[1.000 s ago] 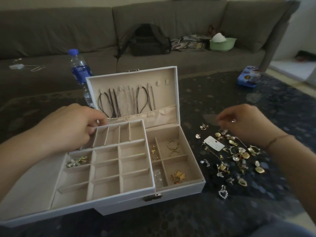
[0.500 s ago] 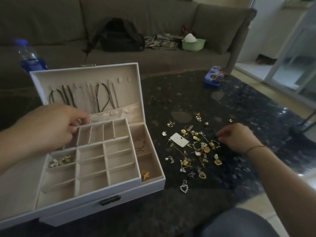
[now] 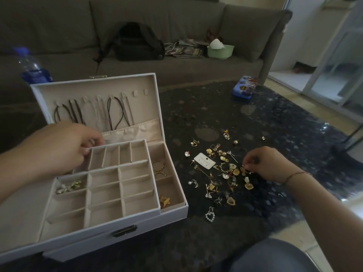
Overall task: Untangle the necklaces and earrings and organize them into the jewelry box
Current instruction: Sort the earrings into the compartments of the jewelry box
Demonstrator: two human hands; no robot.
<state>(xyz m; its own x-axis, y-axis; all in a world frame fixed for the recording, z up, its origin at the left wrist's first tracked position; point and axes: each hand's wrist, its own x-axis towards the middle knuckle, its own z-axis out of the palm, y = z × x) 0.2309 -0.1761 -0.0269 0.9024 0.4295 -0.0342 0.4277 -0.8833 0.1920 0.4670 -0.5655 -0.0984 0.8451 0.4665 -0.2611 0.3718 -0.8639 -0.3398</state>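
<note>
A white jewelry box (image 3: 172,212) stands open on the dark table, with several dark cord necklaces (image 3: 117,112) hanging inside its lid. My left hand (image 3: 59,150) grips the back left corner of the removable divided tray (image 3: 110,193), which sits shifted left over the box. The tray holds a few earrings (image 3: 68,186) in a left cell. Right of the box lies a scattered pile of gold and pearl earrings (image 3: 220,173). My right hand (image 3: 265,163) pinches a small earring at the pile's right edge. A pearl heart earring (image 3: 210,214) lies nearest me.
A white earring card (image 3: 204,161) lies among the pile. A blue tin (image 3: 244,87) sits at the table's far side, a water bottle (image 3: 31,65) behind the box. The sofa behind carries a black backpack (image 3: 137,44), magazines and a green bowl (image 3: 221,51).
My right hand dropped from above the pile to its right edge and now pinches an earring there. The view swung right. My left hand stays on the tray corner.
</note>
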